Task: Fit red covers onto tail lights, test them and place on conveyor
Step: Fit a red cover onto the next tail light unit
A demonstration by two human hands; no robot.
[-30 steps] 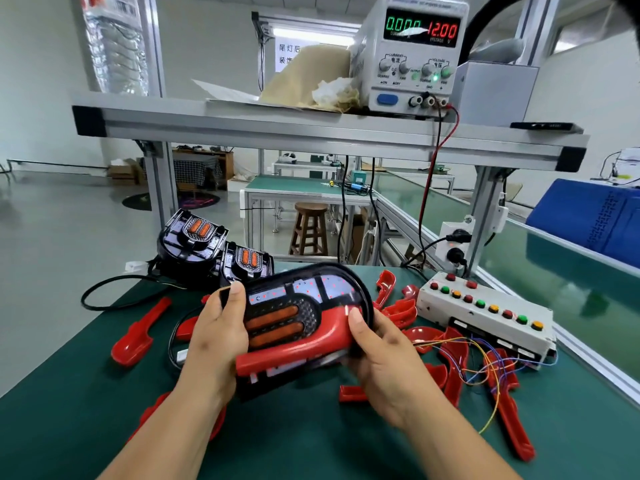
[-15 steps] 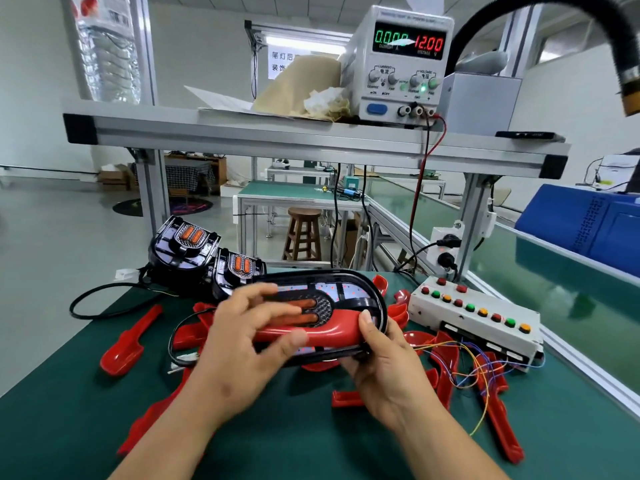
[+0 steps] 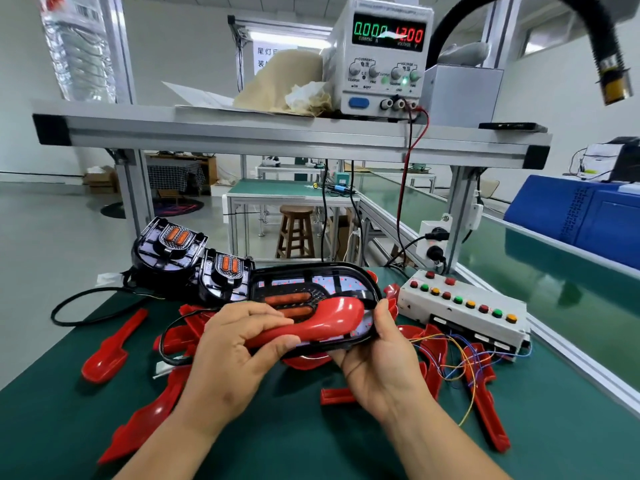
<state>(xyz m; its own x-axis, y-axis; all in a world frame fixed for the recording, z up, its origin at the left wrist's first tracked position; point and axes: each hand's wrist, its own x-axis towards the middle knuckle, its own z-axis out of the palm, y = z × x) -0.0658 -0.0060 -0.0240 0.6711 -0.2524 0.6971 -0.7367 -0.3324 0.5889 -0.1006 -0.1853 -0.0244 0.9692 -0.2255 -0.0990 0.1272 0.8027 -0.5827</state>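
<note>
Fingers of left hand pinch cover onto light, right hand gripping its end
Light is just left of box; uneven pressure could leave the cover half seated or pop it loose

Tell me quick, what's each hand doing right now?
Left hand: closed, fingers pinching the red cover onto the tail light.
Right hand: closed, holding the tail light's right end.
</note>
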